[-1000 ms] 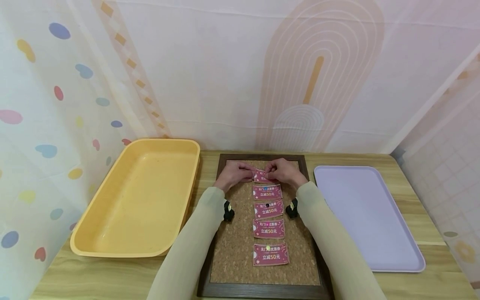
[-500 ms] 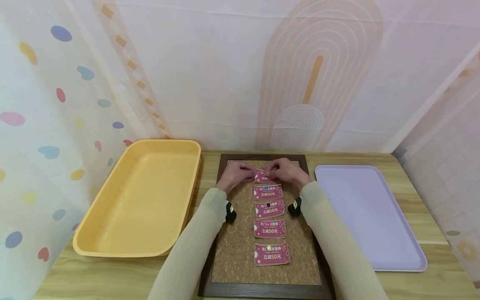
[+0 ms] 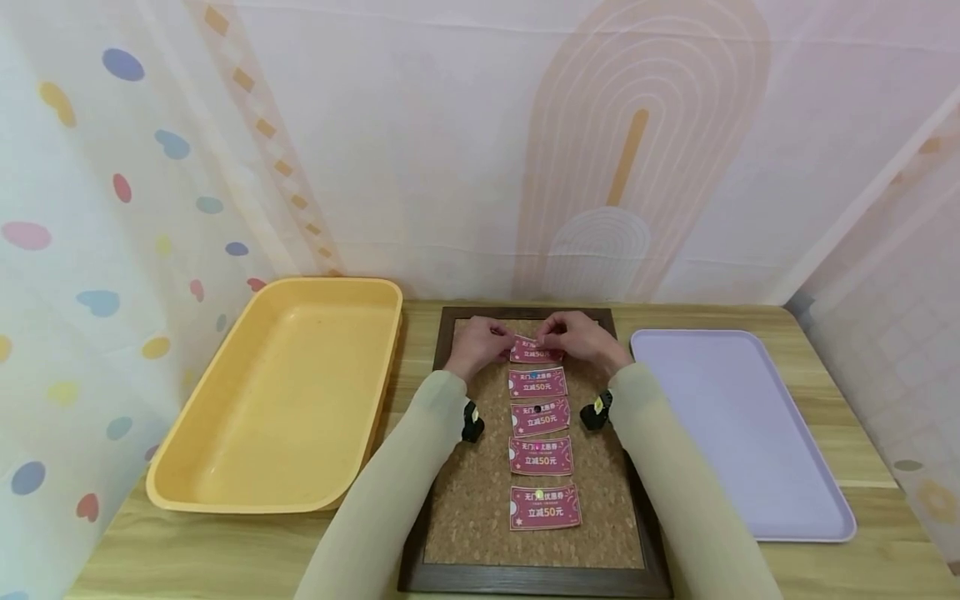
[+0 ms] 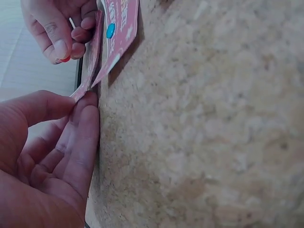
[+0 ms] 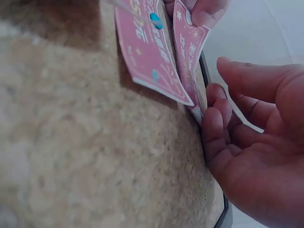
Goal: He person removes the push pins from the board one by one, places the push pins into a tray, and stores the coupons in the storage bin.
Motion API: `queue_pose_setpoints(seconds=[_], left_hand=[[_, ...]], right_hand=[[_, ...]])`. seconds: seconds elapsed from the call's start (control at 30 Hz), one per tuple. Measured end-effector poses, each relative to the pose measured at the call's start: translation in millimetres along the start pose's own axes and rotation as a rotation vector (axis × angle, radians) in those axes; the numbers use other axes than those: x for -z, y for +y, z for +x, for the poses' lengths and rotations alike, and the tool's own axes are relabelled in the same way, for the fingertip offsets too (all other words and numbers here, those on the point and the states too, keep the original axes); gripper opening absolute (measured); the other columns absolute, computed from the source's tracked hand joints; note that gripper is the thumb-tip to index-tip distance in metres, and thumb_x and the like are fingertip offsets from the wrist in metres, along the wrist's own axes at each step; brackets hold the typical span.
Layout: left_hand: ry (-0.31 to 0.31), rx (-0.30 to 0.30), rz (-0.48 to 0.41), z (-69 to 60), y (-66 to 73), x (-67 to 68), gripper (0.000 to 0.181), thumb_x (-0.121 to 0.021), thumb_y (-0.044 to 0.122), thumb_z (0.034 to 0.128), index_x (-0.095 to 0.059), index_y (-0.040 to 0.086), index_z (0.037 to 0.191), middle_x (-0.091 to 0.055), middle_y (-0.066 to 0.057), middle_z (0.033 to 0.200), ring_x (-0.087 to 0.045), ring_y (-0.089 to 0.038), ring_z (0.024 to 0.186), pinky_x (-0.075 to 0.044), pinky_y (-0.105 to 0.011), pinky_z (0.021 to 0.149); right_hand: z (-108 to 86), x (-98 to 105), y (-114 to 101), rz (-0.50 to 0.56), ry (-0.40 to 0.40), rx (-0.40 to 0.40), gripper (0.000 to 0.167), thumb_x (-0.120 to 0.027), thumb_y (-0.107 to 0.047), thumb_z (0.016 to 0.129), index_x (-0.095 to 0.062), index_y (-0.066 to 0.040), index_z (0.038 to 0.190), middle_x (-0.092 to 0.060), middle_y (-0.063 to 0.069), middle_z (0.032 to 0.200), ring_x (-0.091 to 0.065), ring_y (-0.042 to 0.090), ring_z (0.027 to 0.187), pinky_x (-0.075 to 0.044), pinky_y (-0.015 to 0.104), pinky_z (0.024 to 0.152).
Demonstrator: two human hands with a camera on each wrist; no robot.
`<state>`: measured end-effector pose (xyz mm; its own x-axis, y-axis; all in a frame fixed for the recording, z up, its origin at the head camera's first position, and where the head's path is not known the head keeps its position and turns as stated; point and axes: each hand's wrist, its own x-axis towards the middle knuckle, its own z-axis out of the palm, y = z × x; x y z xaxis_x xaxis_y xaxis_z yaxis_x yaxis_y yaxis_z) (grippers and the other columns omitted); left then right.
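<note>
A cork board (image 3: pixel 465 508) in a dark wooden frame lies on the table, with a column of pink paper coupons on it. At its far end my left hand (image 3: pixel 478 343) pinches the left edge of the top coupon (image 3: pixel 536 353) between thumb and fingers. My right hand (image 3: pixel 581 335) hovers at that coupon's upper right; in the left wrist view a small red pushpin (image 4: pixel 65 60) shows at its thumb tip. Just below, a second coupon (image 3: pixel 537 387) is fixed by a blue pushpin (image 4: pixel 110 31). The red pin's point is hidden.
Lower coupons carry a black pin (image 3: pixel 537 409), a pink pin (image 3: pixel 537 447) and a yellow pin (image 3: pixel 539 494). A deep yellow tray (image 3: pixel 277 400) stands left of the board. To the right lies a flat lilac tray (image 3: pixel 750 433). A patterned cloth (image 3: pixel 450 167) hangs behind the table.
Both hands have shifted slightly farther up the board. The right fingers have drawn up off the top coupon, so more of its print shows. The left hand keeps its pinch on the edge.
</note>
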<state>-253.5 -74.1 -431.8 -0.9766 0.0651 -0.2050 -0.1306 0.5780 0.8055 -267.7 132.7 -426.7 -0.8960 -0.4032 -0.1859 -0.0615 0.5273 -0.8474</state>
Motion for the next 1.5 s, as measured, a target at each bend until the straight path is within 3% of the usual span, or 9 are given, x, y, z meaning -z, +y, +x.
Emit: queue_pose_setpoints(seconds=[0.43, 0.73, 0.97, 1.07, 1.27, 1.5], left_hand=[[0.008, 0.023, -0.021, -3.0, 10.9, 4.1, 0.021, -0.067, 0.018, 0.1015, -0.078, 0.001, 0.107, -0.074, -0.011, 0.102, -0.071, -0.019, 0.081, -0.06, -0.031, 0.074], [-0.005, -0.075, 0.108, -10.0, 27.8, 21.8, 0.021, -0.067, 0.02, 0.1, -0.079, 0.004, 0.103, -0.075, -0.007, 0.097, -0.066, -0.018, 0.083, -0.051, -0.03, 0.072], [-0.079, -0.131, 0.014, -7.9, 42.6, 39.7, 0.018, -0.067, 0.015, 0.0999, -0.077, 0.001, 0.102, -0.074, -0.011, 0.099, -0.069, -0.019, 0.083, -0.058, -0.034, 0.078], [-0.11, -0.131, -0.045, -9.2, 45.7, 44.5, 0.018, -0.067, 0.012, 0.0994, -0.076, -0.003, 0.104, -0.075, -0.014, 0.103, -0.071, -0.022, 0.084, -0.06, -0.04, 0.083], [-0.131, -0.089, -0.127, -12.4, 39.5, 59.3, 0.022, -0.065, 0.01, 0.101, -0.072, -0.007, 0.113, -0.072, -0.02, 0.112, -0.073, -0.027, 0.093, -0.058, -0.046, 0.091], [-0.147, -0.049, -0.168, -8.9, 18.4, 85.4, 0.026, -0.065, 0.012, 0.1018, -0.07, -0.008, 0.119, -0.07, -0.021, 0.115, -0.071, -0.023, 0.091, -0.058, -0.043, 0.092]], right_hand=[[-5.3, 1.4, -3.2, -0.019, 0.07, 0.103, 0.01, -0.064, -0.01, 0.102, -0.069, -0.002, 0.106, -0.067, 0.011, 0.099, -0.06, 0.024, 0.087, -0.049, 0.035, 0.076], [-12.4, 9.7, -15.0, -0.056, 0.074, 0.206, 0.007, -0.065, -0.005, 0.1, -0.068, 0.0, 0.102, -0.068, 0.012, 0.092, -0.063, 0.024, 0.082, -0.049, 0.029, 0.067], [-26.0, 22.0, -25.4, -0.011, 0.067, 0.226, 0.009, -0.06, -0.005, 0.103, -0.065, 0.002, 0.106, -0.067, 0.016, 0.095, -0.064, 0.028, 0.086, -0.054, 0.048, 0.077], [-31.2, 26.7, -27.1, -0.006, 0.086, 0.248, 0.009, -0.06, -0.005, 0.104, -0.064, 0.002, 0.107, -0.067, 0.017, 0.098, -0.064, 0.033, 0.09, -0.054, 0.047, 0.08], [-41.4, 32.4, -27.6, -0.042, 0.133, 0.28, 0.009, -0.062, -0.009, 0.104, -0.066, 0.0, 0.107, -0.067, 0.017, 0.101, -0.06, 0.035, 0.092, -0.049, 0.035, 0.078], [-51.0, 37.5, -18.6, -0.069, 0.182, 0.25, 0.013, -0.064, -0.013, 0.104, -0.066, -0.001, 0.108, -0.067, 0.013, 0.099, -0.055, 0.023, 0.082, -0.047, 0.032, 0.072]])
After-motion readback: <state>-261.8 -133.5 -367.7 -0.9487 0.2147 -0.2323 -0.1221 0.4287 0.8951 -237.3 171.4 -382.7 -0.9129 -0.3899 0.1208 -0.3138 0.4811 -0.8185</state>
